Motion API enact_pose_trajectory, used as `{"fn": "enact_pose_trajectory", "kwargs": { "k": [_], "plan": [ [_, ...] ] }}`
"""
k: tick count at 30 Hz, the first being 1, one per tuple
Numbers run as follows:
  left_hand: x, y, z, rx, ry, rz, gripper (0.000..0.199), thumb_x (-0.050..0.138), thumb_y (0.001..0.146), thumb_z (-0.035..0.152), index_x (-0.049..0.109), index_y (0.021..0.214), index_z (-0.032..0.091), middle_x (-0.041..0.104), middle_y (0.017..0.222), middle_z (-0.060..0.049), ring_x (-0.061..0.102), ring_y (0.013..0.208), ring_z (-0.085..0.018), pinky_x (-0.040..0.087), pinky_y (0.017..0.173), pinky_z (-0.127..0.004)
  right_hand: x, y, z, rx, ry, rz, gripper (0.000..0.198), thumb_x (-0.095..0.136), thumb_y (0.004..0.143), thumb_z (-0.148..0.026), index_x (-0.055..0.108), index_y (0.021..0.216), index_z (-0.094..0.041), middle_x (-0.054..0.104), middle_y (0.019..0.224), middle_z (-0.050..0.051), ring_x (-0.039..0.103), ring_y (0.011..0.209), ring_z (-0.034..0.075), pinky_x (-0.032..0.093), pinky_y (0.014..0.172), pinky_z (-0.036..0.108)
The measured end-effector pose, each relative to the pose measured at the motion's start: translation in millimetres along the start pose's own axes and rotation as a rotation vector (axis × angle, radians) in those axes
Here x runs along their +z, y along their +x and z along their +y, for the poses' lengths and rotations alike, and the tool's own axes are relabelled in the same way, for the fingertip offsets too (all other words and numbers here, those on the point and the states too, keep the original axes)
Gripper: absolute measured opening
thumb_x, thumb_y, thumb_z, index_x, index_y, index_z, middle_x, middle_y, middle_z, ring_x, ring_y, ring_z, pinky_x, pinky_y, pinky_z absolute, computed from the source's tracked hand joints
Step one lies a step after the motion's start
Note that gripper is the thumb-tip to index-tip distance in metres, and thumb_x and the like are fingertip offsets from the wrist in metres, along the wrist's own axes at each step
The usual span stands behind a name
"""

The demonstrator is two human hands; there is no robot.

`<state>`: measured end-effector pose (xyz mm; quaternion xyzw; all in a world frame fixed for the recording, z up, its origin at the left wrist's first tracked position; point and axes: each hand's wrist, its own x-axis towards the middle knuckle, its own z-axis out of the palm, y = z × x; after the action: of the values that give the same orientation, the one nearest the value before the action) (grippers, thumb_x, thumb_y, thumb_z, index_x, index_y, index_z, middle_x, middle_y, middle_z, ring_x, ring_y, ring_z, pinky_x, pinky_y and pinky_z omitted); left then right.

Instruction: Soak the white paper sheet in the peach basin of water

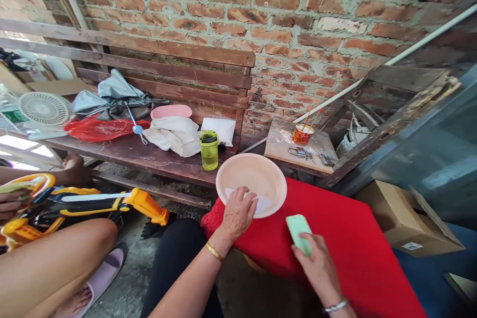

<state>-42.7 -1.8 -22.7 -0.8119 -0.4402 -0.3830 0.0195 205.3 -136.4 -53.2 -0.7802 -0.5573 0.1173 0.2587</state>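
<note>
My left hand (239, 213) reaches over the near rim of a pale pink basin (251, 171). Its fingers are bent onto a thin whitish piece (263, 204) inside the basin, which shows on both sides of them. Whether the piece is cloth or paper I cannot tell. In my right hand (321, 263) is a mint-green, rounded rectangular object (298, 227), tilted above the red cloth (335, 216); its underside is hidden. The basin rests at the far left end of the red-covered surface.
A wooden bench (175, 166) holds a yellow-green cup (209, 151), white cloth (175, 134), red bag (100, 129) and fan (44, 108). A padlock (299, 152) lies on a small board. At left, another person's hand (15, 203) touches a yellow-black toy (93, 203). A cardboard box (402, 218) stands right.
</note>
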Motion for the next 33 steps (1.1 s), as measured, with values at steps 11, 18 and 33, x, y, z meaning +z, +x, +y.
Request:
{"fn": "enact_pose_trajectory", "kwargs": {
  "k": [11, 18, 33],
  "plan": [
    [-4.1, 5.7, 4.2, -0.073, 0.119, -0.349, 0.027, 0.046, 0.102, 0.036, 0.066, 0.115, 0.024, 0.070, 0.100, -0.005, 0.067, 0.088, -0.021, 0.047, 0.074, -0.032, -63.2, 6.5, 116.9, 0.240, -0.106, 0.082, 0.052, 0.048, 0.071, -0.057, 0.069, 0.103, -0.022, 0.064, 0.100, 0.013, 0.064, 0.100, 0.034, 0.049, 0.092, 0.044],
    [-10.0, 6.4, 8.1, -0.026, 0.124, -0.483, 0.029, 0.050, 0.100, 0.043, 0.071, 0.110, 0.026, 0.073, 0.098, -0.005, 0.068, 0.090, -0.023, 0.046, 0.078, -0.033, -109.2, 3.8, 165.2, 0.324, -0.242, 0.212, 0.045, 0.049, 0.072, -0.059, 0.067, 0.098, -0.027, 0.063, 0.077, 0.011, 0.060, 0.103, 0.041, 0.047, 0.087, 0.051],
    [-10.3, 11.6, 14.7, -0.132, 0.235, -0.542, 0.035, 0.044, 0.102, 0.043, 0.073, 0.103, 0.024, 0.074, 0.095, -0.006, 0.068, 0.089, -0.022, 0.043, 0.081, -0.032, -13.4, 51.4, 44.2, -0.129, -0.187, -0.129, 0.034, 0.054, 0.083, -0.036, 0.067, 0.112, -0.025, 0.057, 0.100, 0.006, 0.062, 0.092, 0.021, 0.048, 0.083, 0.031]
  ]
}}
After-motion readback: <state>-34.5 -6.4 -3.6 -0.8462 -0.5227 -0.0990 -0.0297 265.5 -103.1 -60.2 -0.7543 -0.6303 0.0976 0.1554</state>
